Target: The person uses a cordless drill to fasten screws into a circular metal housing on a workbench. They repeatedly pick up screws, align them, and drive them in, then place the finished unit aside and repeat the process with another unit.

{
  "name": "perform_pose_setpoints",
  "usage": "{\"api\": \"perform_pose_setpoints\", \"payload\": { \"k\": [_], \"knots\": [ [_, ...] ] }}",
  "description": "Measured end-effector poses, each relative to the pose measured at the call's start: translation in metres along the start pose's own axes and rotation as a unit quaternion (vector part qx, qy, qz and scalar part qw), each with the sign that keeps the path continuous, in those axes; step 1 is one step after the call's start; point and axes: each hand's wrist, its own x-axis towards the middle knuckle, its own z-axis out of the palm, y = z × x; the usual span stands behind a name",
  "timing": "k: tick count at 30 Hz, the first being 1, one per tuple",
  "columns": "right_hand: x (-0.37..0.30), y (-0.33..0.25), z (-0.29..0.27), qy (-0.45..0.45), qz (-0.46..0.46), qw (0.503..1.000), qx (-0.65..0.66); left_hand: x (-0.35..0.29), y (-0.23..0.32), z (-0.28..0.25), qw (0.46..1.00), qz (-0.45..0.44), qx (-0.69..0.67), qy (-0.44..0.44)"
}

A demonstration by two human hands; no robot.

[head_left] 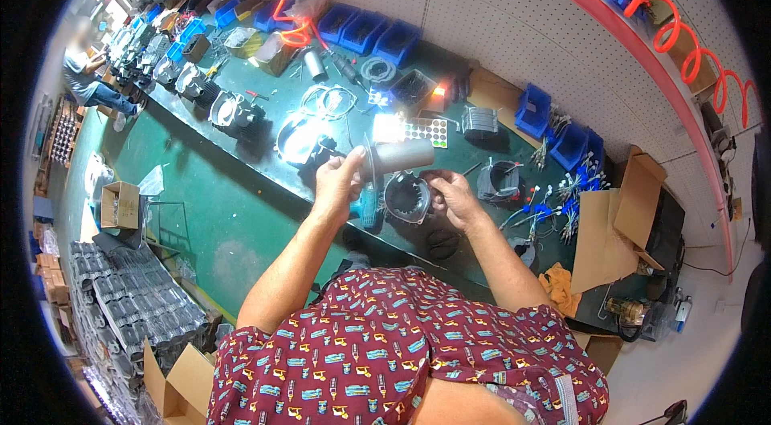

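My left hand (339, 183) is closed round the flanged end of a grey metal cylinder (405, 154), which lies level over the bench and points right. Just below it, a round grey motor housing (407, 215) stands at the bench's near edge, its ribbed inside facing up. My right hand (452, 197) has its fingers curled against the right rim of this housing. Partly behind my left hand sits a teal power tool (369, 207). A second grey housing (499, 182) stands right of my right hand, and a finned grey body (480, 122) lies farther back.
Several motor units (233, 112) line the bench to the left. Blue bins (363, 30) stand along the pegboard, with coiled cable (379, 69) before them. Wire bundles (566, 184) and an open cardboard box (614, 216) are at right. Red air hoses (679, 36) hang above. A person (84, 72) works far left.
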Motion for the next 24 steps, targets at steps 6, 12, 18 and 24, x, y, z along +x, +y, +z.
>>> {"api": "perform_pose_setpoints", "payload": {
  "k": [6,12,18,24],
  "knots": [
    [0.005,0.002,-0.008,0.014,-0.047,0.999,-0.002,-0.004,0.003,-0.02,0.989,0.11,0.093,-0.035],
    [0.004,0.015,-0.043,0.075,-0.029,0.996,0.023,-0.028,0.015,-0.036,0.931,0.24,0.269,-0.05],
    [0.006,0.024,-0.043,0.102,-0.044,0.994,0.0,-0.046,0.011,-0.018,0.839,0.338,0.408,-0.124],
    [0.015,0.019,-0.04,0.107,-0.065,0.991,-0.044,-0.041,-0.009,0.004,0.806,0.355,0.452,-0.141]
  ]
}}
